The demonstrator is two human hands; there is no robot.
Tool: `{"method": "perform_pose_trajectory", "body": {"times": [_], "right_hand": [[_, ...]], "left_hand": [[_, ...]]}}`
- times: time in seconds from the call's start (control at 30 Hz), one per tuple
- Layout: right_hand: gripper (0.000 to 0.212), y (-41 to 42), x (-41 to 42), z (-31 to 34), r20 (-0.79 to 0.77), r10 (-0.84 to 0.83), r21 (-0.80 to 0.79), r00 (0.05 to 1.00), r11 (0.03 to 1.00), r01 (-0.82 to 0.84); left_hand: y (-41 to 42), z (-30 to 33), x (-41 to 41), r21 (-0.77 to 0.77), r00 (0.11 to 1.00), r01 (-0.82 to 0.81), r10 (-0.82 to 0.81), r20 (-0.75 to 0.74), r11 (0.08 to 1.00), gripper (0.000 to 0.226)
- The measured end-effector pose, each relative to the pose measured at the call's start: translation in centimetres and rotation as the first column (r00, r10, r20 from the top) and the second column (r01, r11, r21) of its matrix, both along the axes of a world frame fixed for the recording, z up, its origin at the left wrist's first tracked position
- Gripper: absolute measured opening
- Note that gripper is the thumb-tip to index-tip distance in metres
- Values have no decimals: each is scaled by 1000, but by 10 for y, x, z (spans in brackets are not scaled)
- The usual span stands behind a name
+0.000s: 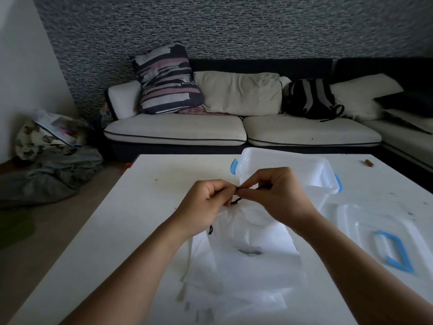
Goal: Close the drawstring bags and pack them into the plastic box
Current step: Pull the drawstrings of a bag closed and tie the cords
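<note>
A white drawstring bag [248, 240] with a dark print lies on the white table in front of me, on top of a pile of further white bags [234, 292]. Its mouth is lifted toward my hands. My left hand [206, 202] and my right hand [278, 195] meet above it, both pinching the bag's dark drawstring [239, 195] between thumb and fingers. A short cord end hangs below my left palm. Just behind my hands stands the clear plastic box [293, 165] with blue clips, open at the top.
The box's clear lid [375, 233] with a blue handle lies flat on the table at the right. A small brown object [369, 163] rests at the far right table edge. A sofa with cushions and a backpack stands behind; clothes lie on the floor at left.
</note>
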State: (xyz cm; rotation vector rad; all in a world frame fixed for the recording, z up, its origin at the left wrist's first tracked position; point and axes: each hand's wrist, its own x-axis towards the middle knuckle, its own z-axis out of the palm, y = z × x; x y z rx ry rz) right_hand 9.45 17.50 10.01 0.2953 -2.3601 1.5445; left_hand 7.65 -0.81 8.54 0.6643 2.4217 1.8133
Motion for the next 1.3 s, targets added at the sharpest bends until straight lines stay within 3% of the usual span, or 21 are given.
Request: {"method": "perform_pose_trajectory", "body": {"times": [0.1, 0.2, 0.33, 0.47, 0.57, 0.67, 0.83, 0.97, 1.03, 1.1, 1.17, 1.3], "right_hand": [[12, -1, 0, 3, 208, 95, -284, 974, 958, -33], [19, -4, -1, 5, 334, 159, -394, 929, 919, -16], [27, -2, -3, 5, 330, 117, -338, 937, 941, 2], [17, 5, -4, 8, 313, 131, -264, 941, 963, -46], [19, 7, 1, 10, 215, 126, -38, 968, 992, -121], [2, 3, 1, 7, 118, 95, 83, 988, 991, -105], [14, 2, -5, 1, 239, 55, -218, 970, 976, -2], [8, 8, -4, 4, 299, 100, -233, 949, 972, -29], [10, 17, -2, 12, 357, 96, -149, 929, 988, -45], [7, 25, 3, 21, 379, 28, 102, 925, 992, -72], [16, 29, 6, 27, 330, -14, 374, 944, 920, -117], [18, 19, 15, 34, 127, 53, 487, 990, 866, -109]], "left_hand": [[3, 3, 2, 36, 999, 21, -22, 37, 999, 28], [4, 2, 2, 41, 996, 35, -38, 83, 999, 27], [3, 0, 3, 32, 994, 45, -48, 103, 998, 27], [0, 2, 1, 59, 997, -15, 11, 76, 998, 29], [-2, 3, 2, 43, 998, -7, 4, 66, 999, 40], [2, 2, 4, 16, 996, 34, -35, 82, 999, 46], [5, -1, 3, 27, 990, 96, -98, 99, 995, 29], [4, -2, 0, 33, 996, 45, -48, 80, 998, 29], [3, -2, -2, 73, 997, -35, 29, 75, 997, 27], [1, -2, -3, 121, 993, -95, 85, 84, 988, 28], [-1, -2, -5, 131, 988, -127, 115, 100, 983, 24], [2, -2, -3, 51, 993, -81, 76, 93, 995, 22]]}}
